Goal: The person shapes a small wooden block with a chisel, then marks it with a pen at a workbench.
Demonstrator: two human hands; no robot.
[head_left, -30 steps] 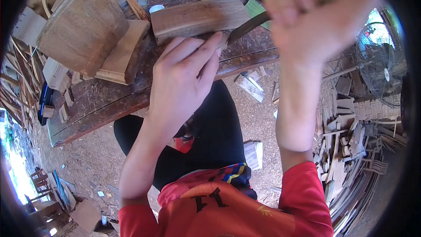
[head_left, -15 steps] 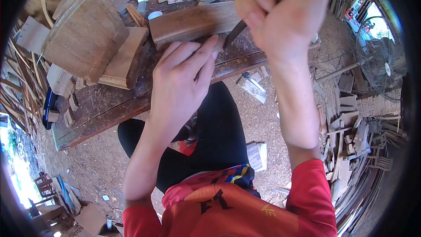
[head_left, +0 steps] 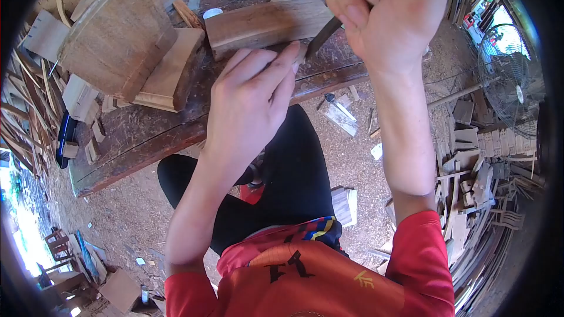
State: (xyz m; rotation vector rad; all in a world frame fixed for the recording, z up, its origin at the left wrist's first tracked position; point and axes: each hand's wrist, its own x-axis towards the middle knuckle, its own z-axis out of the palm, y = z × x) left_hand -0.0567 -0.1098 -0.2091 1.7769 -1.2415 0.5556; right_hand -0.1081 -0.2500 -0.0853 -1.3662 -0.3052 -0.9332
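Observation:
My left hand point(head_left: 252, 91) pinches a small pale wooden piece point(head_left: 302, 54) between thumb and forefinger, low over the workbench point(head_left: 150, 132). In the upper right, my right hand point(head_left: 390, 20) is wrapped round the thick handle of a tool with a narrow dark blade point(head_left: 324, 36). That blade slants down to the left, its tip right at the small piece. Just behind my left fingers lies a thick, slightly curved wooden block point(head_left: 264, 26). The upper end of the tool's handle is cut off by the frame's top edge.
Left on the bench, a large wooden panel point(head_left: 114, 38) leans beside a shaped wooden block point(head_left: 173, 73). A white round container point(head_left: 212, 13) and several offcuts lie behind. A wire fan point(head_left: 511, 76) and scrap wood point(head_left: 470, 182) stand right. Shavings cover the floor.
The view has shifted slightly. My right hand and the blade sit a little farther right and more of the blade shows; my left hand still pinches the small piece.

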